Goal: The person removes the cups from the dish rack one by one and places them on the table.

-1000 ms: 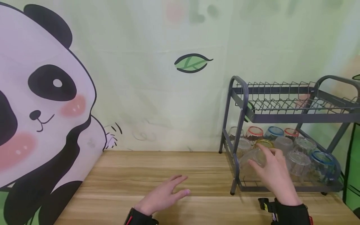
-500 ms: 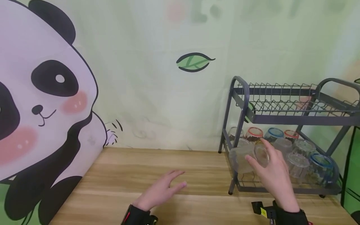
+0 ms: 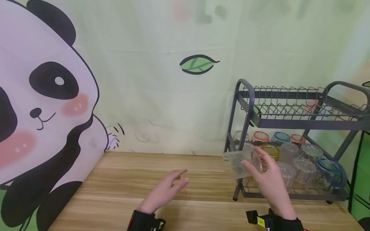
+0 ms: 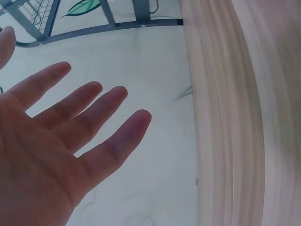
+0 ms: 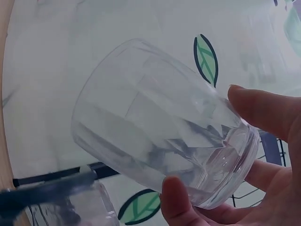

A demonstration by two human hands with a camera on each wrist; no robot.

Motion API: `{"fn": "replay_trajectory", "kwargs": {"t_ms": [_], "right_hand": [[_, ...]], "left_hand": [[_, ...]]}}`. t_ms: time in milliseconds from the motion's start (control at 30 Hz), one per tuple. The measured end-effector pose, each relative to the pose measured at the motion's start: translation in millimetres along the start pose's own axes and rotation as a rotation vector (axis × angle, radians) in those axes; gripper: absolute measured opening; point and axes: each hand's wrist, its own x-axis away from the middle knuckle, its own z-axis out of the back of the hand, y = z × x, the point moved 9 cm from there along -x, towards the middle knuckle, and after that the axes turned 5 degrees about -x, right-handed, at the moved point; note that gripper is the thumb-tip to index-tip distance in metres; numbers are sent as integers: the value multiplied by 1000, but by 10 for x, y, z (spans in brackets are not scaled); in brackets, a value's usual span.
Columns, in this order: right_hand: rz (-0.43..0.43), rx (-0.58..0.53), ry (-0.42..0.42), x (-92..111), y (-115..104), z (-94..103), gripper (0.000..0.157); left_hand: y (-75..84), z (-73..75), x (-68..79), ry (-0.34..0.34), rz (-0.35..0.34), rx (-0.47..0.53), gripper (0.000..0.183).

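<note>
A clear faceted drinking glass (image 5: 155, 117) fills the middle of the right wrist view. My right hand (image 3: 271, 179) grips it near its thick base, thumb on one side and fingers on the other. In the head view the glass (image 3: 241, 163) lies sideways in the air, its mouth toward the left, overlapping the rack's left front leg. Over the wooden table, farther left, my left hand (image 3: 166, 191) hovers with fingers spread. The left wrist view shows its palm (image 4: 37, 165) bare, holding nothing.
A dark two-tier dish rack (image 3: 312, 124) stands at the right against the wall. Several upside-down glasses sit on its lower tier, among them one with a yellow rim (image 3: 270, 149) and one with a blue rim (image 3: 329, 166). The upper wire tier (image 3: 289, 107) overhangs them.
My right hand has drawn the glass leftward from the rack's lower tier, tipping it onto its side. My left hand has shifted slightly, staying over the table.
</note>
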Motion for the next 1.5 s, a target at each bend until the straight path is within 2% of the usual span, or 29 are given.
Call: {"fn": "replay_trajectory", "kwargs": {"t_ms": [267, 433, 667, 967, 1133, 1300, 1500], "right_hand": [[1, -72, 27, 25, -23, -246, 76], [-20, -174, 25, 34, 1, -386, 70], [-61, -283, 52, 32, 70, -492, 66], [-49, -373, 53, 17, 54, -568, 58], [-48, -454, 24, -9, 64, -671, 56], [-58, -561, -56, -44, 93, -863, 56], [-57, -603, -99, -70, 75, -1015, 56]], "left_hand": [[-14, 20, -10, 43, 17, 57, 61], [13, 14, -5, 72, 11, 97, 59], [85, 10, 3, 116, 4, 145, 56], [192, 51, -30, 150, -4, 190, 58], [234, 124, -45, 201, -12, 215, 57], [284, 177, -57, 247, -39, 237, 54], [331, 218, -74, 285, -79, 270, 49]]}}
